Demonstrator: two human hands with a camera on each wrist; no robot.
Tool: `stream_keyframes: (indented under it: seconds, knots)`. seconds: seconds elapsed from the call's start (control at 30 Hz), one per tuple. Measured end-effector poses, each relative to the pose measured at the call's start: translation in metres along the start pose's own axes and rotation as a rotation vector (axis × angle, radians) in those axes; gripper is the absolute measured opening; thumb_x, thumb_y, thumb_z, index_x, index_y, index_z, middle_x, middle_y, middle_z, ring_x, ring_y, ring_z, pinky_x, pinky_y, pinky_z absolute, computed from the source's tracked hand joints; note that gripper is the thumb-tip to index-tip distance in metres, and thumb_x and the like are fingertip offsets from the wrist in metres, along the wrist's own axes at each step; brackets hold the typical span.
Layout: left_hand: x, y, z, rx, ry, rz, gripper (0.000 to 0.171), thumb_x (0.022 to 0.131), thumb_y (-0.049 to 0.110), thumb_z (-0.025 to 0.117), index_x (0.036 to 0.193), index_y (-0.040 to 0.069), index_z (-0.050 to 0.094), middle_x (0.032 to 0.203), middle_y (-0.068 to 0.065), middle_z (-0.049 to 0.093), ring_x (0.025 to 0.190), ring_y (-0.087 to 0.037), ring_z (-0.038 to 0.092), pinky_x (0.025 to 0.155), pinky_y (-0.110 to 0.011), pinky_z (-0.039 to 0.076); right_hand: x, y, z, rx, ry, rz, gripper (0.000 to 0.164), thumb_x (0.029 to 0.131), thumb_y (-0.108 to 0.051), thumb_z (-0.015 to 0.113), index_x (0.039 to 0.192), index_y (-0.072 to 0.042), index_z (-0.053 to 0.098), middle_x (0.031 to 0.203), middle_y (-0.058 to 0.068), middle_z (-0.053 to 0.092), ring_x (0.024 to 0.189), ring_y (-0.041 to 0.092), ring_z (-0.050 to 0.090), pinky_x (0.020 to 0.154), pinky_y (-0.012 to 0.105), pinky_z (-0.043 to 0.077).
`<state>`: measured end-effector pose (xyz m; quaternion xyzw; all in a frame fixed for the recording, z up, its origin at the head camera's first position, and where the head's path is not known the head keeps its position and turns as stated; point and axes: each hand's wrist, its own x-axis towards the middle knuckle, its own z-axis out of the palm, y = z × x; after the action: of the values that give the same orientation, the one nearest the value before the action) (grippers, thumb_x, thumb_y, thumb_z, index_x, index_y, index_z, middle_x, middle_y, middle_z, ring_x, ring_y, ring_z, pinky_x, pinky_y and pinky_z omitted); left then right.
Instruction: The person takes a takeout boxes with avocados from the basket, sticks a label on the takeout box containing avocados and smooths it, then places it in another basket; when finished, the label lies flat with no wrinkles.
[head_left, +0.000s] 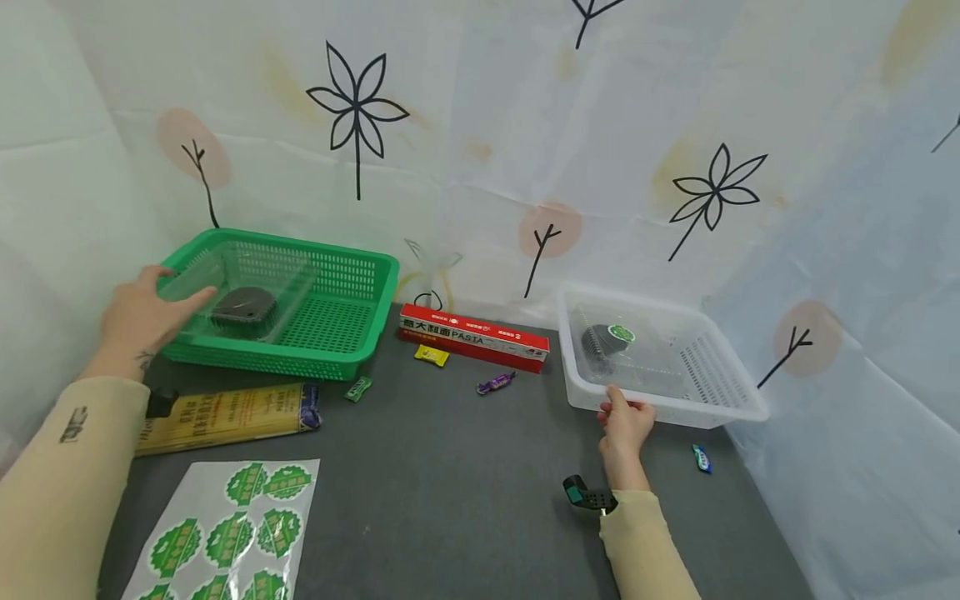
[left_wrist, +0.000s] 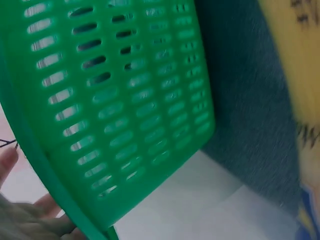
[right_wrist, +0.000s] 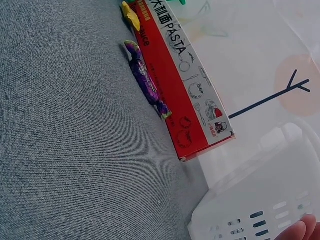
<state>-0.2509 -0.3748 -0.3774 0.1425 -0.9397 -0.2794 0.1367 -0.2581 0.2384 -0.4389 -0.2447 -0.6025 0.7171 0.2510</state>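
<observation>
My left hand [head_left: 146, 317] reaches over the left end of a green plastic basket [head_left: 352, 367], fingers and thumb spread beside a clear plastic box [head_left: 292, 275]. Inside that box lies a dark round item [head_left: 244, 308]. The left wrist view shows the green basket's slotted wall [left_wrist: 120, 120] up close, with part of the hand behind its rim. At the front of a white basket [head_left: 675, 404], my right hand [head_left: 626, 429] holds the rim. A clear lidded box [head_left: 660, 358] in it contains a dark item [head_left: 596, 340] and bears a green round sticker [head_left: 621, 333].
A red pasta box [head_left: 474, 337] lies between the baskets, near yellow [head_left: 432, 356], purple [head_left: 496, 383] and green [head_left: 358, 389] wrapped candies. A blue candy [head_left: 702, 458] lies at right. A yellow packet [head_left: 232, 414] and sticker sheet [head_left: 232, 533] occupy the left front. Printed curtains stand behind.
</observation>
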Motion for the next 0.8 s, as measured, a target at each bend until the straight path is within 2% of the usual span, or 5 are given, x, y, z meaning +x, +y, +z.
stream_keyframes:
  seconds: [0.13,0.3,0.43,0.67,0.8]
  knots:
    - [0.004,-0.001,0.0,0.06,-0.063,0.053,0.096,0.075,0.069,0.04,0.138,0.001,0.013,0.097,-0.038,0.041,0.07,-0.041,0.044,0.043,-0.041,0.035,-0.003,-0.005,0.002,-0.014,-0.002,0.017,0.031,0.078,-0.017,0.064,0.087,-0.014,0.034,0.071,0.005,0.046,0.045,0.008,0.048,0.041,0.02,0.043]
    - [0.009,0.001,0.0,0.038,-0.093,0.092,0.094,0.076,0.067,0.041,0.136,-0.002,0.018,0.109,-0.039,0.033,0.072,-0.036,0.042,0.042,-0.035,0.034,-0.002,-0.004,0.001,-0.015,-0.01,0.045,0.03,0.079,-0.017,0.063,0.088,-0.015,0.034,0.077,0.006,0.046,0.047,0.008,0.048,0.042,0.021,0.044]
    - [0.01,0.001,0.001,0.033,-0.071,0.083,0.09,0.076,0.066,0.041,0.132,-0.003,0.028,0.089,-0.031,0.043,0.058,-0.029,0.041,0.04,-0.034,0.034,-0.002,-0.003,0.001,-0.013,-0.006,0.037,0.03,0.079,-0.017,0.063,0.088,-0.014,0.034,0.08,0.007,0.045,0.046,0.009,0.049,0.042,0.02,0.044]
    - [0.013,0.0,-0.004,0.026,-0.182,0.061,0.09,0.077,0.067,0.039,0.132,-0.004,0.028,0.124,-0.037,0.029,0.098,-0.05,0.036,0.067,-0.056,0.037,0.0,-0.001,0.001,0.004,0.01,0.034,0.032,0.077,-0.019,0.065,0.088,-0.013,0.035,0.081,0.005,0.046,0.047,0.006,0.05,0.04,0.019,0.043]
    - [0.015,0.0,-0.004,0.057,-0.248,0.05,0.096,0.075,0.07,0.037,0.136,-0.002,0.018,0.127,-0.037,0.024,0.099,-0.053,0.033,0.07,-0.06,0.035,0.0,-0.003,0.002,0.019,0.007,0.032,0.032,0.078,-0.016,0.064,0.088,-0.012,0.035,0.079,0.007,0.046,0.046,0.006,0.05,0.04,0.019,0.043]
